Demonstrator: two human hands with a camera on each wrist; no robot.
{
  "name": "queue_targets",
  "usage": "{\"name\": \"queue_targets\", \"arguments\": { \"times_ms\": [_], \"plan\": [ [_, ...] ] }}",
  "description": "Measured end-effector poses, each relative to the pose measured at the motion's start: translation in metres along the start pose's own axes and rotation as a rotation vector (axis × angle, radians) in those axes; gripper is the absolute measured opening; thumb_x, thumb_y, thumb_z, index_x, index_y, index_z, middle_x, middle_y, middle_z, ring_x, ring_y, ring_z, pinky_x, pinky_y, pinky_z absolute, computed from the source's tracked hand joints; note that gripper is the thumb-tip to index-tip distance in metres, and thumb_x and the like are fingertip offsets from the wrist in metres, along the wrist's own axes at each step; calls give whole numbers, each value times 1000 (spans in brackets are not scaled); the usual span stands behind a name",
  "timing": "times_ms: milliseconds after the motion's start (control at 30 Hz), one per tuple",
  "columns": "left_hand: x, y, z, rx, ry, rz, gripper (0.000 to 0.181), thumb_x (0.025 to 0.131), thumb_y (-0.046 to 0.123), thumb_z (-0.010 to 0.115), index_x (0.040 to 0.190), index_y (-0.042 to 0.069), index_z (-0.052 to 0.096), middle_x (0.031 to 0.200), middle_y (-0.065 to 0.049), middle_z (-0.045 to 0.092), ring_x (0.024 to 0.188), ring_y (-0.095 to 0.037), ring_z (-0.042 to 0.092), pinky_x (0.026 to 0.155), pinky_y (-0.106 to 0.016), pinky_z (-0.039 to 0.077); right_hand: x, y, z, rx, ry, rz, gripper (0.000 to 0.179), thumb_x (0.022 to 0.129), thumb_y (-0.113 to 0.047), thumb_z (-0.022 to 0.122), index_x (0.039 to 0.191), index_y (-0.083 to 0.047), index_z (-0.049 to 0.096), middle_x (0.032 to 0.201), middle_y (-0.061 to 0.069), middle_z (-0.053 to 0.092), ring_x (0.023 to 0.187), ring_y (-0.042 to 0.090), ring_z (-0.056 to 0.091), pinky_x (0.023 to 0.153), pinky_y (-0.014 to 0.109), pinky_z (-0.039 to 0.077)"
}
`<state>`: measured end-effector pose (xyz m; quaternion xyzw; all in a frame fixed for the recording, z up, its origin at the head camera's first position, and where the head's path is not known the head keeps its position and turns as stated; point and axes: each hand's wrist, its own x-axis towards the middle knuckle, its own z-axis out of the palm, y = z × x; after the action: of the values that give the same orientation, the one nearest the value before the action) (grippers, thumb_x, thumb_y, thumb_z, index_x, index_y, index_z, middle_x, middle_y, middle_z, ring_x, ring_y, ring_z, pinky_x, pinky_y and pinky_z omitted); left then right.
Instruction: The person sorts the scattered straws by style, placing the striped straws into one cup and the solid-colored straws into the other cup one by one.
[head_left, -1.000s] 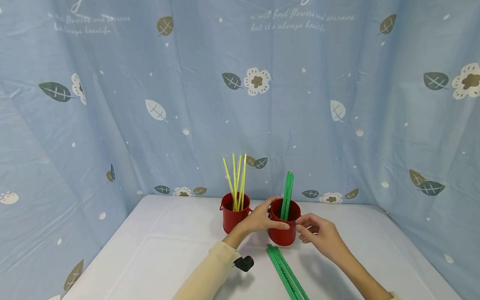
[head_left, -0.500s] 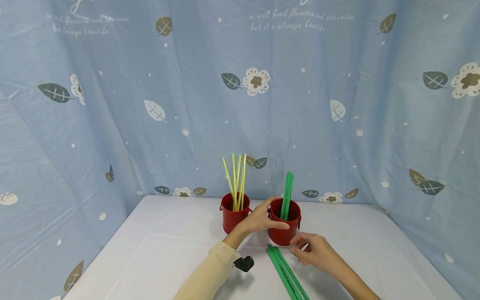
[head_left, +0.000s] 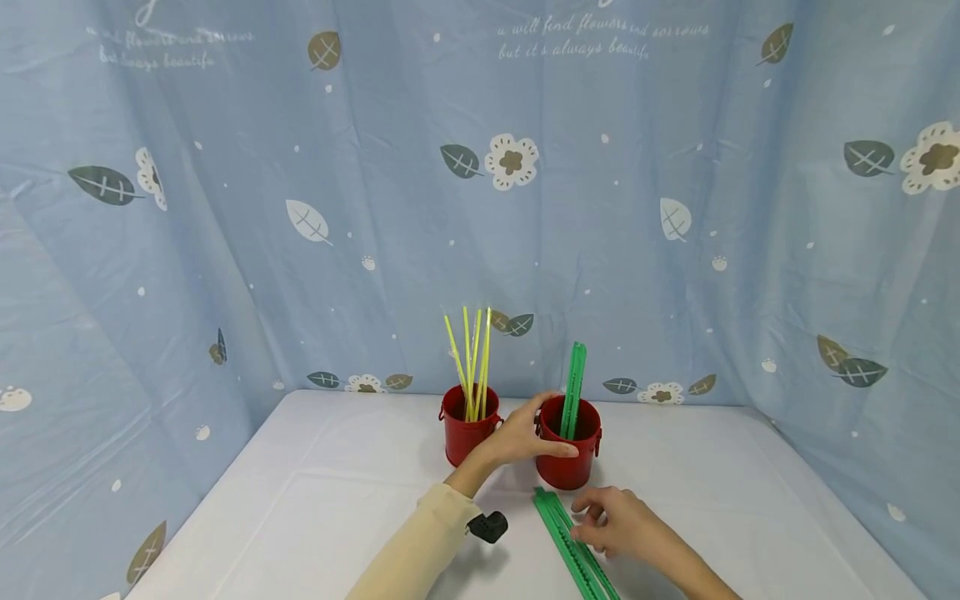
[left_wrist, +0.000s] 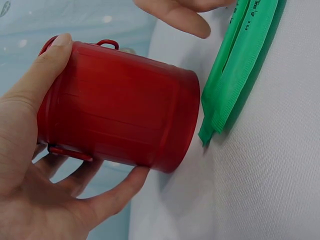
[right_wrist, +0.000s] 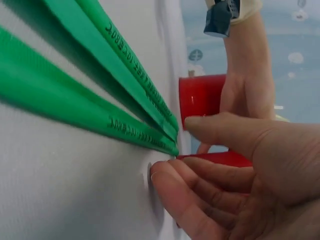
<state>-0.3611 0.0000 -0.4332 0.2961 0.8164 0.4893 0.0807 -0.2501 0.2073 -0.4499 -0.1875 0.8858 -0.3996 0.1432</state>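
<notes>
My left hand point(head_left: 517, 437) grips a small red bucket point(head_left: 564, 468) at its left side, thumb across the front near the rim. In the left wrist view the fingers curl around the bucket point(left_wrist: 120, 105) by its small handle. Green paper-wrapped straws point(head_left: 574, 383) stand inside it, leaning against the rim. More green wrapped straws point(head_left: 564, 542) lie on the table in front of the bucket. Over their right edge hovers my right hand point(head_left: 618, 521), fingers loosely bent. The right wrist view shows a gap between thumb and fingers, near the ends of the wrapped straws point(right_wrist: 100, 110).
A second red bucket point(head_left: 459, 437) with several yellow straws point(head_left: 471, 358) stands to the left, behind my left forearm. The white table point(head_left: 322, 500) ends at a blue patterned curtain point(head_left: 405, 208). A black wrist device point(head_left: 487, 527) sits on my left wrist.
My right hand has come away from the right side of the bucket and lowered toward the green straws on the table. The left hand keeps its hold on the bucket.
</notes>
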Motion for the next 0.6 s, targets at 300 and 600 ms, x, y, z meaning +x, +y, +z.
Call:
{"name": "queue_targets", "arguments": {
  "times_ms": [300,600],
  "plan": [
    [-1,-3,2,-1,15,-2,91,77,44,81,151,25,33,139,5,55,128,-16,51,98,-36,52,-3,-2,8,-74,8,31,27,84,-20,77,104,-3,68,70,-1,59,50,13,56,46,22,47],
    [2,-4,3,6,26,-11,91,76,46,82,151,28,33,137,9,55,127,-15,51,100,-36,49,-6,-4,8,-87,5,57,28,82,-15,78,105,-3,67,69,1,57,47,14,55,46,23,43]
  ]
}}
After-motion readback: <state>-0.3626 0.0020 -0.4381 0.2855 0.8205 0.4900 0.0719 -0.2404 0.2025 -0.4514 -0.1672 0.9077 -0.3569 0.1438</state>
